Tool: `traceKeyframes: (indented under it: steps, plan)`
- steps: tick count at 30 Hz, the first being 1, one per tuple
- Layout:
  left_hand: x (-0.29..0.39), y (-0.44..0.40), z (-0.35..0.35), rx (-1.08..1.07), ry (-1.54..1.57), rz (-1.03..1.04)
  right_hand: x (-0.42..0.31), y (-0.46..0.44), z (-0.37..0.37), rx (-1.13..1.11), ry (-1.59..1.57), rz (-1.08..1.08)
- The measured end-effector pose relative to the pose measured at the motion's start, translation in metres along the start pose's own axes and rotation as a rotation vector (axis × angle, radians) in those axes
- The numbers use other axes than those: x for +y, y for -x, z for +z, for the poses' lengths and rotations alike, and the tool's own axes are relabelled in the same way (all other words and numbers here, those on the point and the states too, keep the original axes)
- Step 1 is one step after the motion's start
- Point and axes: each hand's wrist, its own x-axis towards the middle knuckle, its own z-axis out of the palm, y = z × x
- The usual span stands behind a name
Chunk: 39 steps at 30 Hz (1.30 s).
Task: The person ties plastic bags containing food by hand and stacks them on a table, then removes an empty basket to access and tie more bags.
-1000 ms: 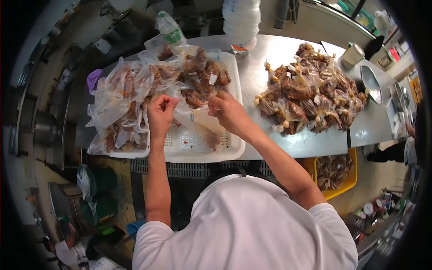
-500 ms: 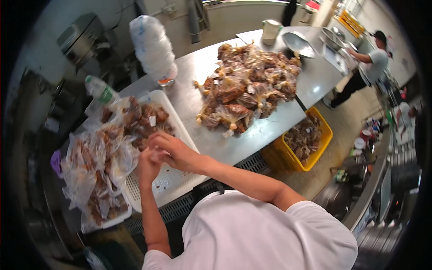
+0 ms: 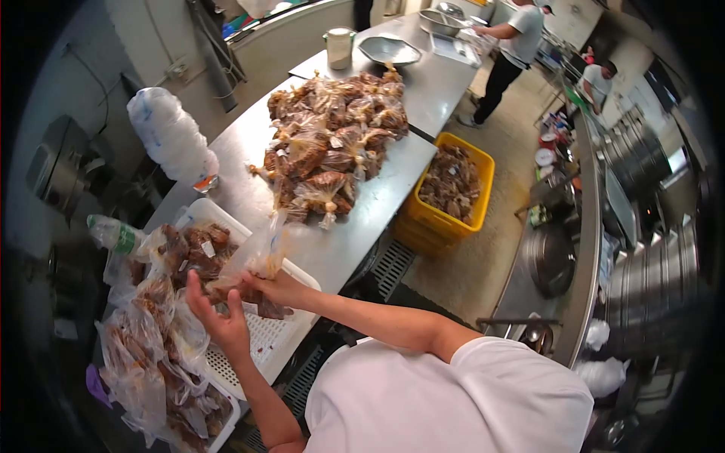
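A metal table (image 3: 377, 217) runs away from you through the kitchen. Your right hand (image 3: 278, 291) is closed on a clear bag (image 3: 259, 255) above the white tray (image 3: 306, 273); just beside it your left hand (image 3: 224, 325) is spread open, though I cannot tell whether it touches the bag. Beyond your right hand, the heap of meat bags (image 3: 332, 143) looks done, necks gathered and knotted. Left of your left hand, the looser bags (image 3: 140, 340) seem left to close.
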Motion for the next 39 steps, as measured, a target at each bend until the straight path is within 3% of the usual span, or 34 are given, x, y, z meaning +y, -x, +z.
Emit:
traceKeyframes:
  steps: [2, 3, 6, 7, 8, 10, 11, 12, 14, 15, 17, 19, 21, 22, 24, 25, 27, 29, 30, 31, 32, 34, 35, 36, 38, 39]
  plan:
    - [-0.063, 0.02, 0.014, -0.255, -0.064, -0.192, 0.025, -0.012, 0.014, -0.073, -0.239, -0.126]
    - [-0.096, 0.037, 0.011, -0.331, -0.096, -0.352, 0.015, -0.01, 0.015, -0.059, -0.193, -0.156]
    - [-0.084, 0.025, -0.015, -0.478, 0.072, -0.202, 0.011, -0.015, 0.011, -0.138, -0.146, -0.056]
    - [-0.048, 0.02, -0.012, -0.341, 0.336, -0.209, 0.016, -0.021, 0.015, -0.111, 0.035, -0.096]
    - [-0.052, 0.019, -0.015, -0.343, 0.335, -0.218, 0.022, -0.026, 0.018, -0.11, 0.031, -0.087]
    - [-0.06, 0.016, -0.017, -0.388, 0.225, -0.313, 0.022, -0.031, 0.024, -0.396, 0.879, -0.582]
    - [-0.059, 0.025, 0.001, -0.09, 0.525, -0.463, 0.022, -0.024, 0.029, -0.35, 0.671, -0.749]
    - [-0.077, 0.026, -0.002, -0.084, 0.519, -0.465, 0.014, -0.017, 0.034, -0.356, 0.665, -0.749]
    - [-0.113, 0.023, -0.016, 0.124, 1.136, -0.863, 0.0, -0.004, 0.035, -0.464, 0.794, -0.48]
    - [-0.109, 0.013, -0.023, 0.242, 1.232, -0.97, -0.001, -0.002, 0.035, -0.486, 0.787, -0.484]
    - [-0.115, 0.0, -0.066, 0.177, 1.323, -0.861, -0.004, -0.001, 0.036, -0.563, 0.599, -0.191]
    - [-0.124, -0.006, -0.106, 0.101, 1.407, -0.746, -0.016, 0.006, 0.031, -0.587, 0.628, -0.14]
    - [-0.12, -0.006, -0.132, 0.298, 1.031, -0.463, -0.009, 0.003, 0.03, -0.609, 0.665, -0.095]
    - [-0.113, -0.006, -0.14, 0.368, 0.895, -0.377, 0.013, -0.006, 0.023, -0.588, 0.783, -0.218]
    - [-0.058, -0.012, -0.118, 0.227, 0.511, -0.167, 0.027, -0.012, 0.023, -0.582, 0.9, -0.336]
    - [-0.028, -0.016, -0.104, -0.037, 0.127, 0.076, 0.026, -0.018, 0.027, -0.582, 0.935, -0.367]
    - [-0.008, -0.01, -0.081, -0.358, -0.414, 0.363, 0.003, -0.018, 0.036, -0.569, 0.918, -0.505]
    - [-0.051, 0.017, -0.07, -0.414, -0.568, 0.403, -0.022, -0.014, 0.037, -0.647, 0.976, -0.586]
    - [-0.09, 0.026, -0.082, -0.631, -0.477, 0.095, -0.028, -0.016, 0.036, -0.716, 1.032, -0.661]
    - [-0.11, 0.029, -0.09, -0.838, -0.374, -0.217, 0.004, -0.038, 0.03, -0.775, 1.318, -0.578]
    - [-0.107, 0.03, -0.092, -0.84, -0.38, -0.22, -0.002, -0.04, 0.027, -0.776, 1.311, -0.58]
    - [-0.086, 0.034, -0.097, -0.689, -0.056, -0.551, -0.023, -0.045, 0.018, -0.64, 1.253, -0.747]
    - [-0.072, 0.032, -0.095, -0.579, 0.211, -0.649, -0.015, -0.056, 0.017, -0.609, 1.009, -0.632]
    - [-0.053, 0.032, -0.086, -0.57, 0.202, -0.654, -0.013, -0.059, 0.024, -0.619, 1.001, -0.638]
    - [-0.021, 0.037, -0.057, -0.147, 0.686, -0.595, -0.01, -0.059, 0.037, -0.258, 0.564, -0.615]
    - [-0.019, 0.048, -0.036, -0.182, 0.838, -0.549, -0.02, -0.056, 0.043, -0.343, 0.321, -0.485]
